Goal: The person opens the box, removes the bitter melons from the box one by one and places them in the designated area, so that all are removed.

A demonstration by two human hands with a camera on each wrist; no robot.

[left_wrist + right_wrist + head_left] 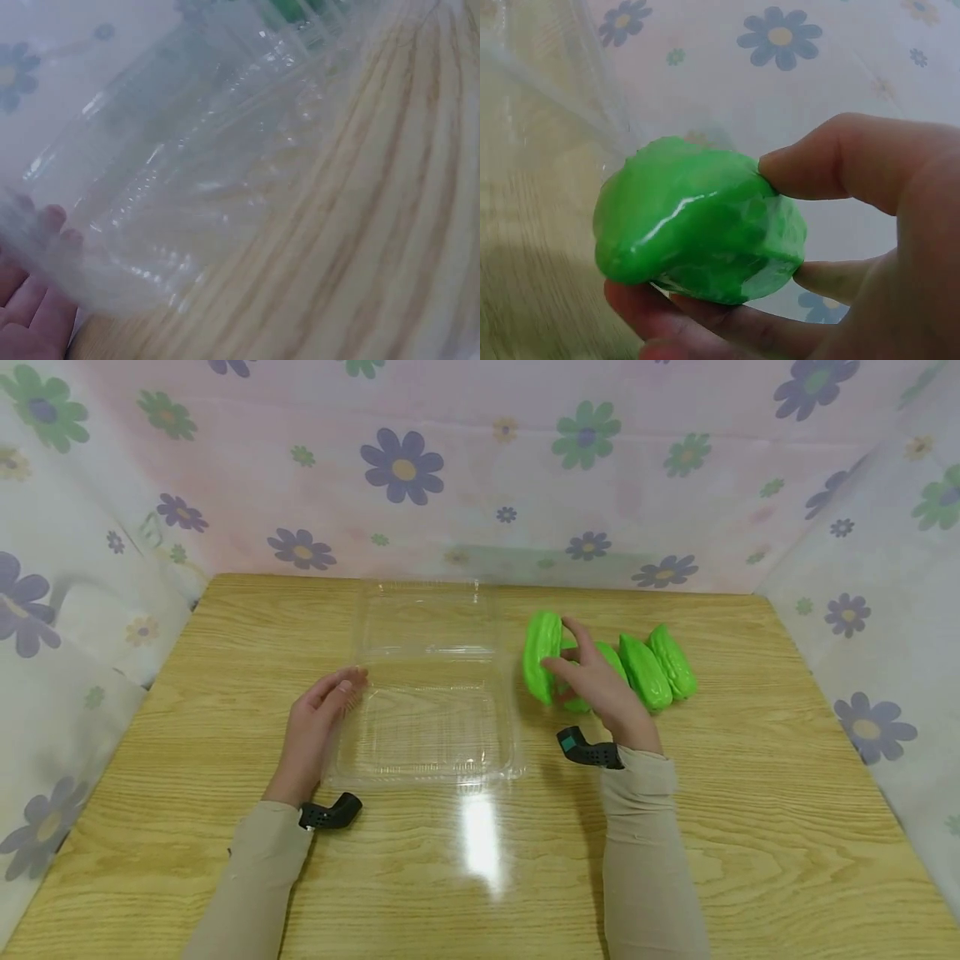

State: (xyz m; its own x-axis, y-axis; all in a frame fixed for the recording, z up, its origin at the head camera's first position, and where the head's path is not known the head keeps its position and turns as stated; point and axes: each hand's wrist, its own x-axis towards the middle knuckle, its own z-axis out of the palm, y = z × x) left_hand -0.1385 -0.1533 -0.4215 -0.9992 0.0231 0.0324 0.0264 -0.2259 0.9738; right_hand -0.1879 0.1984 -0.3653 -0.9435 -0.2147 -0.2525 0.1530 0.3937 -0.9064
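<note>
A glossy, bumpy green bitter melon (542, 656) is gripped by my right hand (607, 697), just right of the clear plastic container. In the right wrist view, the thumb presses one side of this bitter melon (697, 225) while fingers curl beneath it. My left hand (309, 735) holds the left edge of the container (512, 727), near its hinge. The container's lid (427, 620) lies folded back toward the rear. In the left wrist view, fingers (49, 315) show at the clear plastic wall (172, 172).
Several more bitter melons lie on the table to the right, two of them, an inner one (645, 675) and an outer one (673, 662), in full view; the right hand partly covers the others. Flowered cloth (480, 510) walls the wooden table (750, 827) at back and sides.
</note>
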